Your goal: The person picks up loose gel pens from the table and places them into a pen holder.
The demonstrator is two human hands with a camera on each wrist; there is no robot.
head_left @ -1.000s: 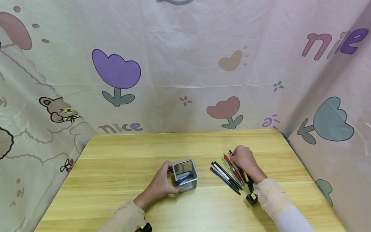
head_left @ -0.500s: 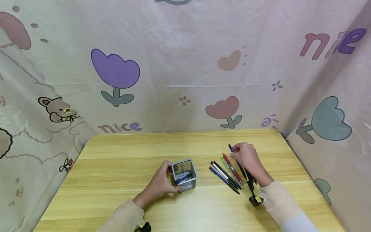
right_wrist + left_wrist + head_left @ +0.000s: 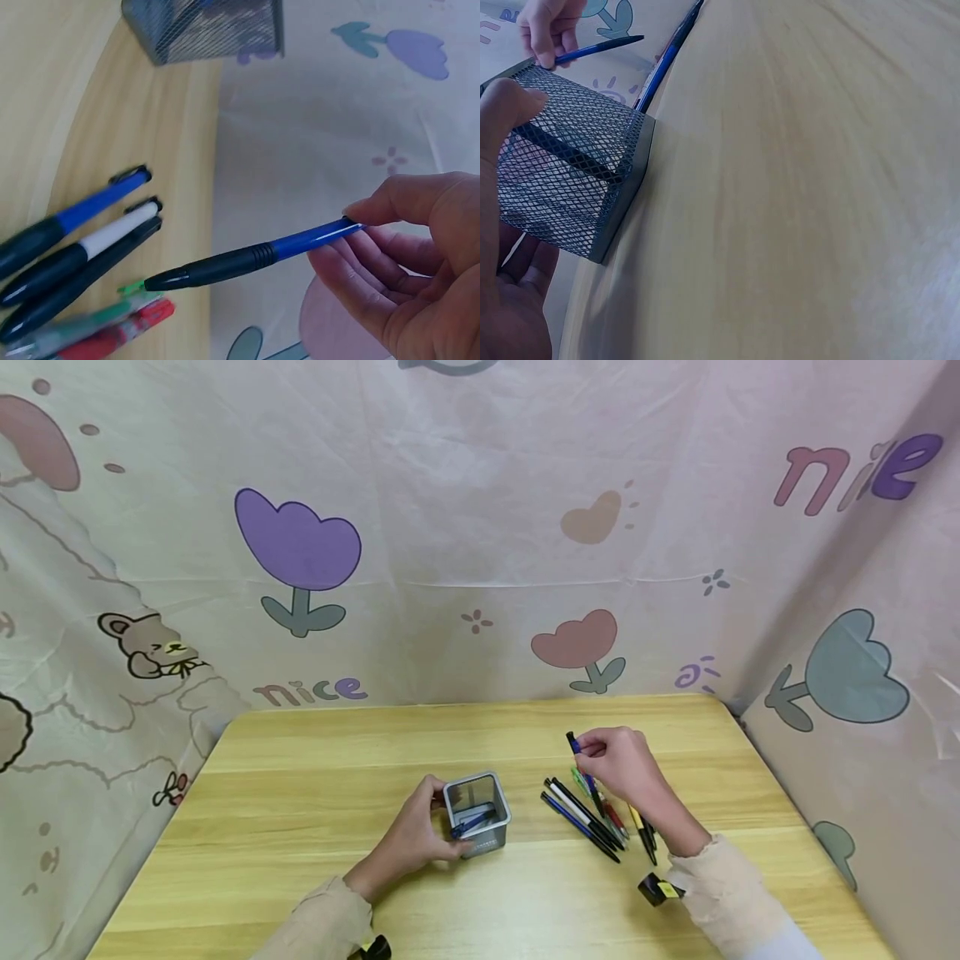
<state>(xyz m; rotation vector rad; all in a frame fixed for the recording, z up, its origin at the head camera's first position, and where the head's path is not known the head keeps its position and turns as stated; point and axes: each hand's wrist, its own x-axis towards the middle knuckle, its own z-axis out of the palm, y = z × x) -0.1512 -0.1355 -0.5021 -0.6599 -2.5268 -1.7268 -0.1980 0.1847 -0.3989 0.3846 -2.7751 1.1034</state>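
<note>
My left hand (image 3: 412, 837) grips a grey mesh pen holder (image 3: 491, 841) that stands on the table, thumb and fingers around its sides. A blue pen (image 3: 474, 823) leans inside the holder. In the right wrist view, my right hand (image 3: 420, 255) pinches a blue-and-black pen (image 3: 206, 274) near its blue end, raised above other pens. Below it lie a blue-and-black pen (image 3: 86, 211), a white-and-black pen (image 3: 112, 229), a black pen (image 3: 112, 261), a green pen (image 3: 94, 324) and a red pen (image 3: 124, 332), side by side.
More pens, one with yellow on it (image 3: 637, 818), lie under my right forearm, partly hidden. The wooden table (image 3: 315, 768) ends at the back against a patterned cloth (image 3: 435, 527). A black wrist camera (image 3: 656, 889) hangs beside my right sleeve.
My right hand has lifted the blue-and-black pen off the right side of the pile and carried it left, above the green and red pens. The left hand and holder have not moved.
</note>
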